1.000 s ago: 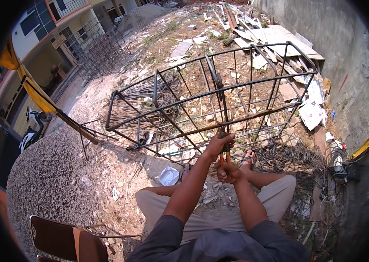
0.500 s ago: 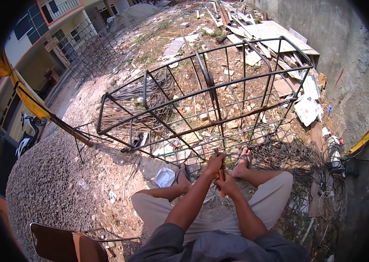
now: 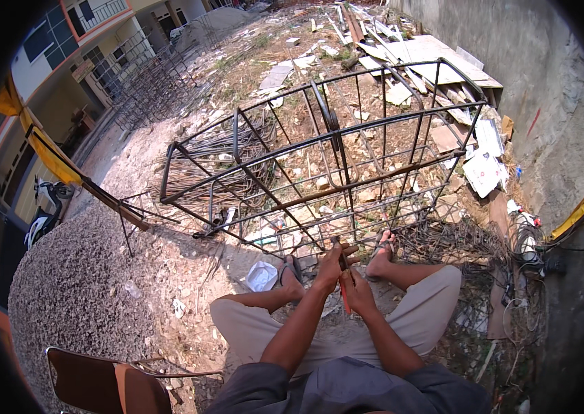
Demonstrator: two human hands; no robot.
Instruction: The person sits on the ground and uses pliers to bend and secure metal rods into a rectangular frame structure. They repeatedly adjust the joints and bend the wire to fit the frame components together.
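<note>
A long cage of dark steel bars (image 3: 334,131) stands before me, slanting across the middle of the view. My right hand (image 3: 359,293) is closed around red-handled pliers (image 3: 345,301), just short of the cage's near lower edge. My left hand (image 3: 330,270) is beside the pliers' head, with some fingers reaching to the right. A thin dark piece shows between its thumb and fingers; its kind is too small to make out. Whether the pliers' tip touches a bar is hidden by my hands.
A gravel heap (image 3: 78,297) and a brown chair (image 3: 92,383) are at the left. Bundled steel rods (image 3: 195,179) lie beyond the cage. Tangled wire (image 3: 458,245), scrap boards (image 3: 437,52) and a concrete wall (image 3: 561,103) line the right. A white container (image 3: 261,276) rests by my left foot.
The cage has shifted and tilted slightly. My left hand has moved a little left and down, its fingers now more stretched. The pliers in my right hand have swung slightly left.
</note>
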